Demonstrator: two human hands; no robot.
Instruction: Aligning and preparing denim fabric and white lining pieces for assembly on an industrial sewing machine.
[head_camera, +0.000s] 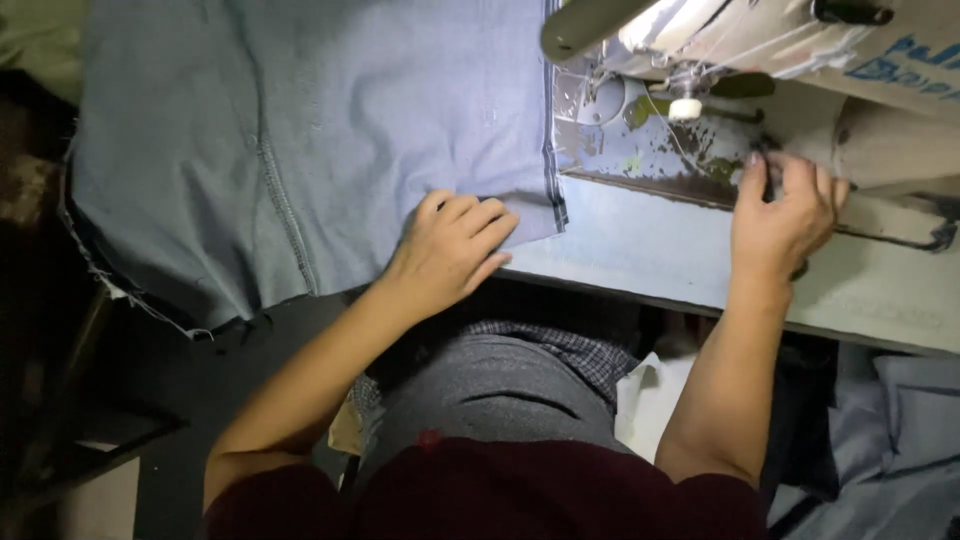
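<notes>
**Fabric waiting beside the needle**

Fabric (300, 150) is lying under my left hand (455, 250), whose loosely curled fingers are pressing its near corner flat on the table (650, 250). My right hand (785, 210) is pinching a small dark part at the sewing machine (700, 60) bed. One seam is showing already stitched; the hemmed edge is sitting beside the needle plate, not yet under it.

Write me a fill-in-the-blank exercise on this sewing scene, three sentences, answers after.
1. The left hand rests flat on the ____ fabric.
2. The right hand touches a dark part on the sewing ____, beside its worn metal plate.
3. The fabric hangs over the ____ edge of the table.

Missing words: blue; machine; left
</notes>
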